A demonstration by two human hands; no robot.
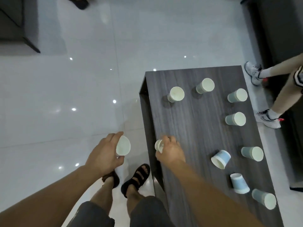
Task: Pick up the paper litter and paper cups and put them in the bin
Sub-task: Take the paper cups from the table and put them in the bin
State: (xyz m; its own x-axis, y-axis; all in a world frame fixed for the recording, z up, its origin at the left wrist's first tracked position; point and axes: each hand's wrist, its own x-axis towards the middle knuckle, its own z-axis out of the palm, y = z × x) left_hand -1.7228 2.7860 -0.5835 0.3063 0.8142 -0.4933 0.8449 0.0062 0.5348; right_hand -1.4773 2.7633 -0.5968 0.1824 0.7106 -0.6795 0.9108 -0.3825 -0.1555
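Note:
My left hand [105, 154] grips a white paper cup [123, 145] over the floor, just left of the table. At the table's left edge my right hand [170, 150] curls round a second paper cup [159, 145]. Several more pale blue and white paper cups stand on the dark wooden table [188, 122], among them one at the far left [176, 94] and one at the near right [264, 201]. Two of them lie differently: one on its side [220, 159], one upside down [239, 183]. No bin and no loose paper litter are in view.
My sandalled feet [136, 179] stand on the glossy white tiled floor [65, 104] beside the table. A seated person's legs and sneakers [268, 118] are at the table's right side. Dark furniture [18, 23] fills the far left corner, and a dark sofa [278, 30] runs along the right.

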